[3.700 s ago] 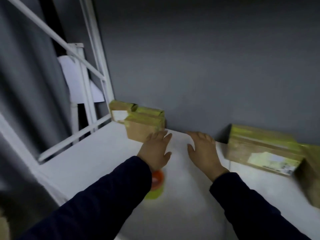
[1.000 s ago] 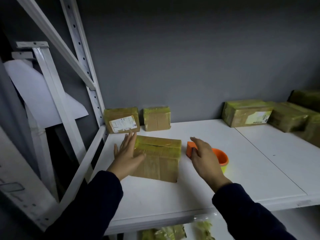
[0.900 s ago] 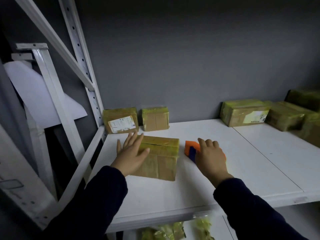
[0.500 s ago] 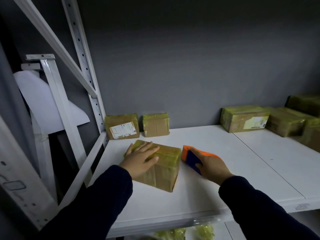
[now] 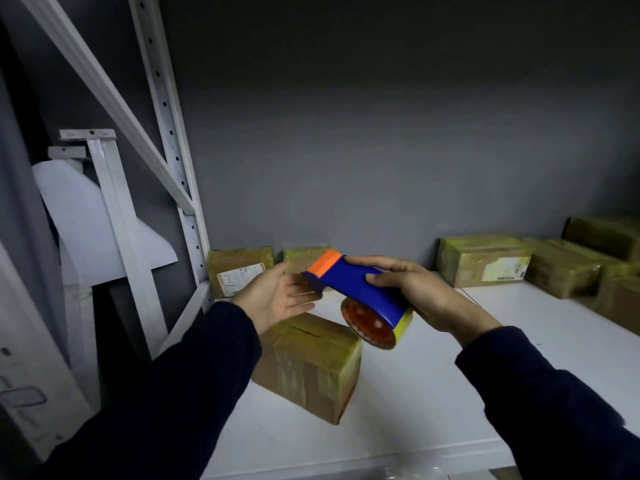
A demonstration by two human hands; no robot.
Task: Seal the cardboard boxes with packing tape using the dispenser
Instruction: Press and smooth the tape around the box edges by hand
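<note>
Right hand (image 5: 419, 296) curls round the dispenser (image 5: 356, 289), held in the air with its orange tip toward ten o'clock. Left hand (image 5: 277, 299) lies open beside that tip; I cannot tell whether they touch. At six o'clock below them the box (image 5: 311, 362) sits on the shelf (image 5: 433, 393), partly hidden by my sleeve (image 5: 194, 375). More boxes (image 5: 485, 261) line the wall at three o'clock, the farthest cut off.

Near box (image 5: 311, 362) partly behind left sleeve (image 5: 194, 375), label (image 5: 505, 268) print unreadable
</note>
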